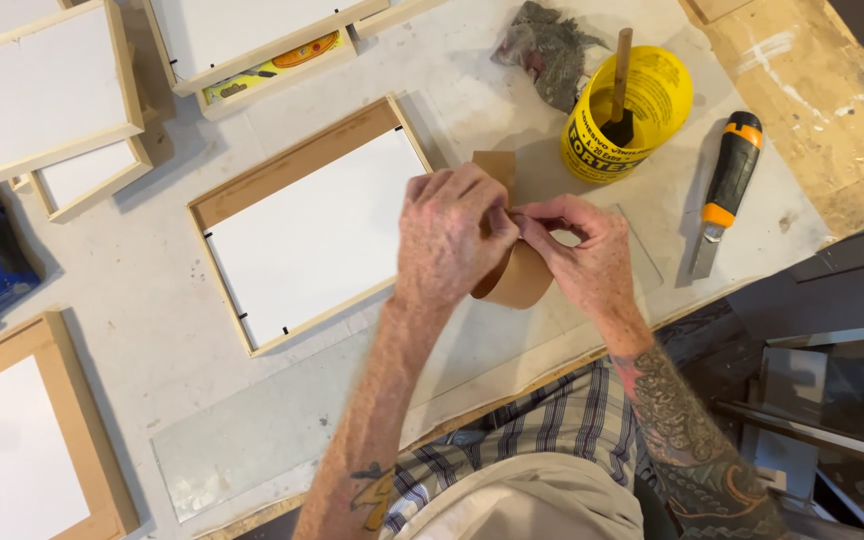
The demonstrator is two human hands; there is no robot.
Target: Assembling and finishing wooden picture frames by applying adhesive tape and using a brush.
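Note:
My left hand [447, 240] and my right hand [582, 250] meet above the workbench, both pinching a curled strip of brown paper tape [517, 280]. The strip loops down below my fingers, and a flat end of it sticks up behind my left hand. Just left of my hands lies a wooden picture frame [297, 165] face down, with a white backing board inside and one brown taped edge along its top.
A yellow glue tub [652, 100] with a wooden stick in it stands at the back right, next to a grey rag [547, 45]. An orange-and-black utility knife [727, 185] lies right of it. More frames [47, 90] lie at the left. A glass sheet [252, 440] lies near the front edge.

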